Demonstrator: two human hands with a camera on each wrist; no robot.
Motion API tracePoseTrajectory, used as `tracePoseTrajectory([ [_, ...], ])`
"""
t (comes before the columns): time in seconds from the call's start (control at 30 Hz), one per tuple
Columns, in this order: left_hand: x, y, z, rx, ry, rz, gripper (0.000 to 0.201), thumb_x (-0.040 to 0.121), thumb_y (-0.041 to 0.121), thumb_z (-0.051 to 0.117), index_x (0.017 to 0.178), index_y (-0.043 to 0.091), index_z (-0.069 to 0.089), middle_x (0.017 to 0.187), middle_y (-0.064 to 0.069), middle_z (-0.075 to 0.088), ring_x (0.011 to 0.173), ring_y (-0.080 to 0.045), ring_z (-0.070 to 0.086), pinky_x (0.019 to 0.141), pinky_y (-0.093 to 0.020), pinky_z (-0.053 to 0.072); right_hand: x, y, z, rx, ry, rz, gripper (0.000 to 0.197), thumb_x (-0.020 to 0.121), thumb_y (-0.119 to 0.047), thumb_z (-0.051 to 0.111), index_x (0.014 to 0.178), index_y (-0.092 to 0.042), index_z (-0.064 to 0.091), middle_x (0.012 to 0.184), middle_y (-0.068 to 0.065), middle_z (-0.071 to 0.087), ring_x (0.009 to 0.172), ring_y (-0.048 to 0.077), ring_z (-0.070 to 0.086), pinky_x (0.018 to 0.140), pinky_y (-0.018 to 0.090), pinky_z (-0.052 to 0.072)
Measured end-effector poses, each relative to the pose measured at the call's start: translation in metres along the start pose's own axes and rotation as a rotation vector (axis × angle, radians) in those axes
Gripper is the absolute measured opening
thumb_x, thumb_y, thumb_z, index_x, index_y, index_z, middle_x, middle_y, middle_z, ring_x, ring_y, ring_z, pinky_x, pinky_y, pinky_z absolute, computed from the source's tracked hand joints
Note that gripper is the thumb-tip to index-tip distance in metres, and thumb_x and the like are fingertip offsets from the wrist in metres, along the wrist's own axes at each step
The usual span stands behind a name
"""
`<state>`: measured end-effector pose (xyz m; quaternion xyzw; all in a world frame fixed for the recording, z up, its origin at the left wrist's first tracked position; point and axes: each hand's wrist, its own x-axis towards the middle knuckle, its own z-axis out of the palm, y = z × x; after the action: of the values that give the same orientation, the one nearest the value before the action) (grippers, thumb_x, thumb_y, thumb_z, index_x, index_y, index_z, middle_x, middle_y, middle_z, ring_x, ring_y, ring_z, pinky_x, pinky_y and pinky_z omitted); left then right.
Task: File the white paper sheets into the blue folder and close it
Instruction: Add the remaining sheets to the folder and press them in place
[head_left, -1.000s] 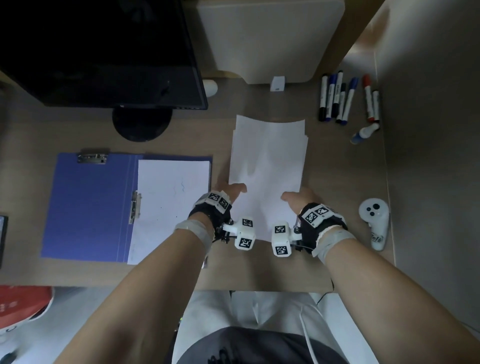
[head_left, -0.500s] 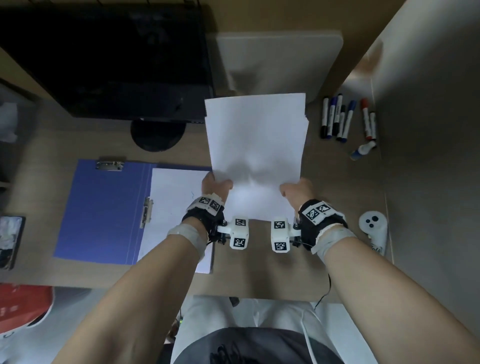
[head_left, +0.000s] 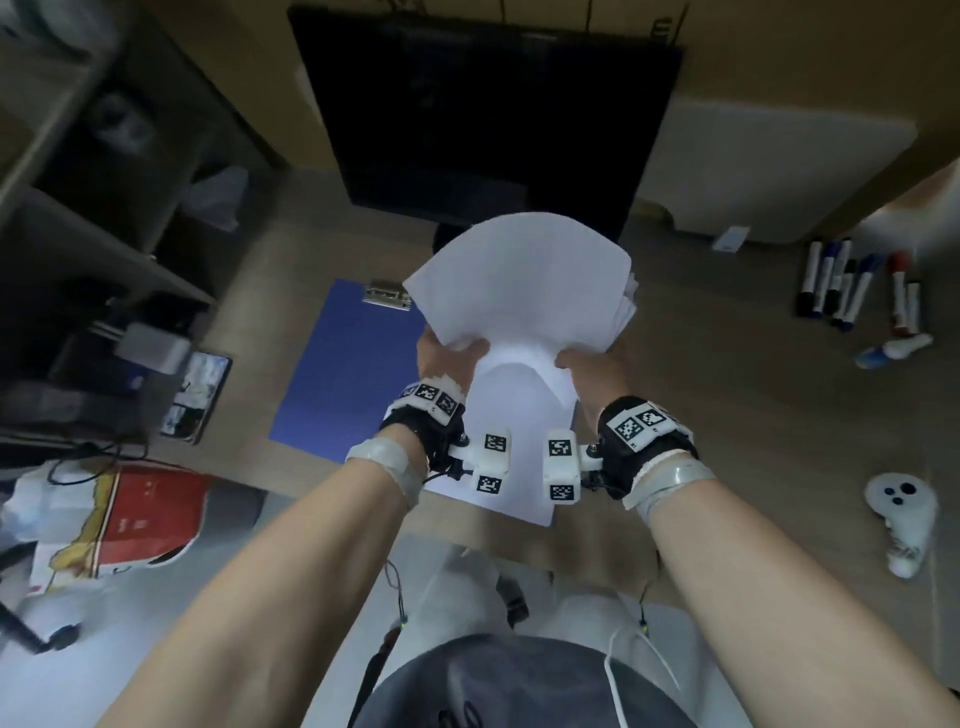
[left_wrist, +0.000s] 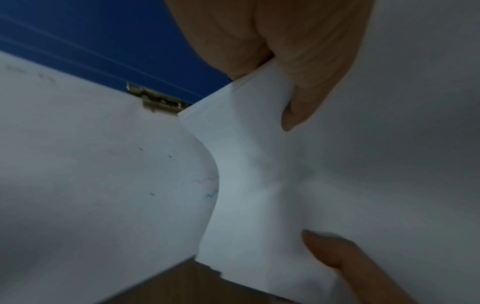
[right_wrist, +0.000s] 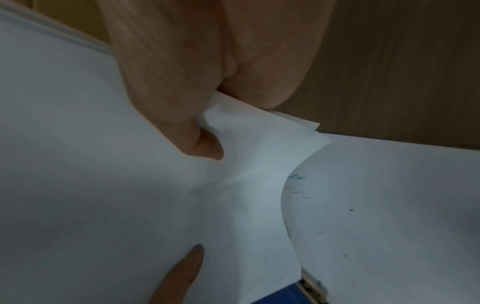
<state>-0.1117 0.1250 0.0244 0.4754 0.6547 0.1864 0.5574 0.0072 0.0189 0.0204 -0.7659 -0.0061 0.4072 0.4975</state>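
Both hands hold a stack of white paper sheets (head_left: 519, 280) in the air, bowed upward. My left hand (head_left: 449, 358) pinches its near left corner and my right hand (head_left: 592, 364) its near right corner. In the left wrist view the thumb (left_wrist: 285, 61) lies on top of the stack (left_wrist: 259, 185); in the right wrist view the thumb (right_wrist: 168, 82) also presses the stack (right_wrist: 246, 185). Below lies the open blue folder (head_left: 348, 374) with its metal clip (head_left: 387, 293). One white sheet (head_left: 519, 467) with faint pen marks lies in its right half.
A dark monitor (head_left: 488, 114) stands at the back of the wooden desk. Several markers (head_left: 852, 286) and a white controller (head_left: 904, 514) lie at the right. A phone (head_left: 197, 395) and shelves are at the left, a red bag (head_left: 145, 514) on the floor.
The stack has been lifted off the desk and carried left, from beside the folder to above its right half. It now bows upward between the hands.
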Motion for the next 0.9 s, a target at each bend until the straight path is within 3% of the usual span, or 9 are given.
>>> tracePoseTrajectory([
  [0.07,0.010,-0.015,-0.015,0.168,-0.088,0.002,0.048,0.075,0.017,0.078,0.114,0.005,0.053,0.105,-0.009,0.064,0.097,-0.028,0.063,0.085,-0.035,0.052,-0.007,0.010,0.007,-0.041,0.017,0.040,0.012,0.080,0.000,0.066,0.077,-0.009,0.058,0.067,-0.004,0.054,0.064,0.016,0.056,0.054,0.021,0.043],
  [0.2,0.025,-0.022,-0.036,0.296,-0.135,0.045,0.028,0.067,0.017,0.074,0.079,0.011,0.049,0.070,-0.004,0.057,0.071,-0.034,0.067,0.052,-0.022,0.047,-0.020,0.022,0.008,-0.059,0.122,-0.004,0.029,0.077,0.004,0.067,0.061,-0.015,0.052,0.057,-0.004,0.051,0.031,-0.002,0.048,0.035,0.010,0.036],
  [0.3,0.024,-0.011,-0.043,0.299,-0.166,0.139,0.034,0.076,0.014,0.075,0.105,0.006,0.060,0.088,-0.005,0.057,0.082,-0.020,0.056,0.072,-0.021,0.043,-0.027,0.025,0.010,-0.096,0.193,0.009,0.021,0.072,-0.001,0.071,0.063,-0.008,0.053,0.059,0.004,0.052,0.047,0.017,0.050,0.044,0.018,0.041],
  [0.43,0.028,-0.008,-0.043,0.291,-0.241,0.143,0.055,0.076,0.009,0.075,0.126,0.000,0.053,0.121,-0.017,0.063,0.112,-0.029,0.062,0.079,-0.024,0.041,-0.030,0.020,0.013,-0.077,0.213,0.037,0.023,0.074,-0.005,0.072,0.079,-0.007,0.050,0.067,0.002,0.050,0.059,0.021,0.052,0.052,0.022,0.042],
  [0.53,0.027,-0.008,-0.040,0.353,-0.316,0.131,0.046,0.076,0.006,0.073,0.119,0.001,0.056,0.113,-0.018,0.065,0.109,-0.033,0.063,0.080,-0.029,0.046,-0.030,0.017,0.021,-0.046,0.191,0.003,0.027,0.078,-0.007,0.075,0.069,-0.012,0.050,0.067,-0.003,0.050,0.060,0.013,0.052,0.057,0.022,0.043],
  [0.6,0.023,-0.003,-0.036,0.326,-0.305,0.106,0.030,0.079,0.002,0.067,0.107,0.002,0.056,0.098,-0.014,0.063,0.100,-0.032,0.065,0.077,-0.031,0.046,-0.030,0.014,0.029,0.033,0.199,-0.033,0.018,0.074,-0.012,0.080,0.085,-0.007,0.067,0.077,-0.002,0.065,0.067,0.012,0.062,0.067,0.024,0.048],
  [0.67,0.025,0.002,-0.032,0.176,-0.268,0.095,0.032,0.076,-0.001,0.062,0.107,-0.007,0.059,0.096,-0.015,0.066,0.093,-0.033,0.066,0.073,-0.029,0.047,-0.030,0.011,0.033,0.096,0.235,-0.045,0.034,0.067,-0.020,0.084,0.096,-0.006,0.071,0.086,-0.001,0.072,0.077,0.018,0.069,0.077,0.030,0.053],
  [0.77,0.032,0.000,-0.031,0.123,-0.234,0.090,0.032,0.076,0.004,0.062,0.106,-0.007,0.061,0.085,-0.008,0.062,0.082,-0.033,0.065,0.061,-0.024,0.045,-0.030,0.015,0.031,0.153,0.257,-0.032,0.015,0.072,-0.010,0.078,0.081,-0.012,0.066,0.076,-0.004,0.068,0.068,0.016,0.064,0.071,0.029,0.052],
  [0.9,0.047,-0.028,-0.025,0.325,-0.262,0.012,0.037,0.079,0.008,0.066,0.115,0.003,0.060,0.093,-0.005,0.055,0.085,-0.020,0.052,0.074,-0.026,0.043,-0.026,0.044,0.033,0.111,0.221,0.028,0.014,0.074,-0.003,0.078,0.078,-0.013,0.068,0.073,-0.006,0.067,0.073,0.020,0.066,0.073,0.027,0.051],
])
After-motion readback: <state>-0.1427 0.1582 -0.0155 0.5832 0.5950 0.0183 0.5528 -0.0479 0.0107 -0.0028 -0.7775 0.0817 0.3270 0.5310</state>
